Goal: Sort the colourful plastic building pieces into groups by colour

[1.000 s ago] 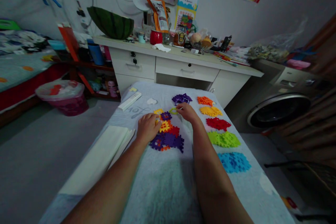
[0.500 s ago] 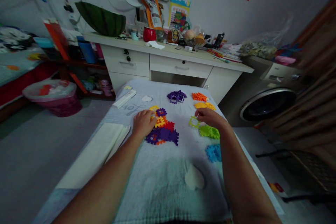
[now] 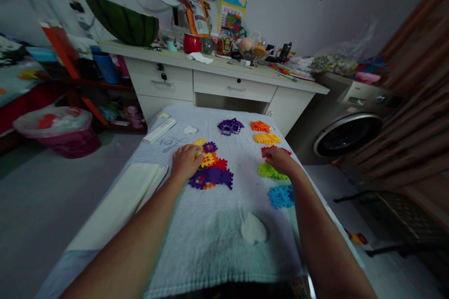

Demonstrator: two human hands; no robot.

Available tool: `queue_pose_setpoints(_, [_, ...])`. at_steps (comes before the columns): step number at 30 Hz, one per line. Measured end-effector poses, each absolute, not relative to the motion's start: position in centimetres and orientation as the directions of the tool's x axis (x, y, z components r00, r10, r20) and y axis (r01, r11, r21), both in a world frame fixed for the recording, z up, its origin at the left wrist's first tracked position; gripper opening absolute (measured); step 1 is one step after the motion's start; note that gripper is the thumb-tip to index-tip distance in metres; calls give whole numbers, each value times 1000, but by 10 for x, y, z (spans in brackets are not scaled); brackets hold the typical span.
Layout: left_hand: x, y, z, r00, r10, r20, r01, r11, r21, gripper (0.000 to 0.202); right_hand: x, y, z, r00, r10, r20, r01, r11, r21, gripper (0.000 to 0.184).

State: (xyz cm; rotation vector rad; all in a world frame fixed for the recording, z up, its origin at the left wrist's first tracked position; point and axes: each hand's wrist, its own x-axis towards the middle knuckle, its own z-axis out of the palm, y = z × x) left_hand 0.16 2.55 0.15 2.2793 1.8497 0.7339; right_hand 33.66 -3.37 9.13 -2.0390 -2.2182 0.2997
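Note:
My left hand (image 3: 185, 162) lies at the left edge of a mixed pile, fingers curled by a yellow interlocking plastic piece (image 3: 208, 159). Whatever is between its fingertips is hidden. That pile also holds purple pieces (image 3: 213, 175), a red piece (image 3: 220, 164) and some orange ones. Over on the right, my right hand (image 3: 279, 159) has its fingers closed, just above a green pile (image 3: 271, 172) and partly over a red pile (image 3: 286, 151). I cannot make out what its fingers hold. Blue pieces (image 3: 280, 196) lie nearer to me.
A yellow pile (image 3: 267, 138), an orange pile (image 3: 260, 126) and a purple pile (image 3: 230, 126) lie farther back on the cloth-covered table (image 3: 196, 238). At the left are a white box (image 3: 160, 131) and folded white material (image 3: 115, 210). A white desk (image 3: 231, 85) stands behind.
My right hand has moved from holding a light green square left of the green pile to over that pile; the square no longer shows separately. My left hand stays by the mixed pile.

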Motion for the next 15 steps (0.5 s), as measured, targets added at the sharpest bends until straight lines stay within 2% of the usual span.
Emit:
queue_pose_setpoints(3, [2, 26, 2, 140, 945, 294, 889, -251, 383, 31, 323, -29, 88, -100, 995, 18, 974, 101, -201, 22])
queue_pose_setpoints(11, [2, 24, 3, 135, 944, 301, 887, -251, 388, 33, 245, -11, 70, -262, 965, -2, 934, 253, -254, 26])
queue_pose_setpoints(15, [3, 23, 4, 136, 946, 294, 889, -247, 385, 31, 210, 10, 53, -269, 963, 30, 918, 265, -294, 36])
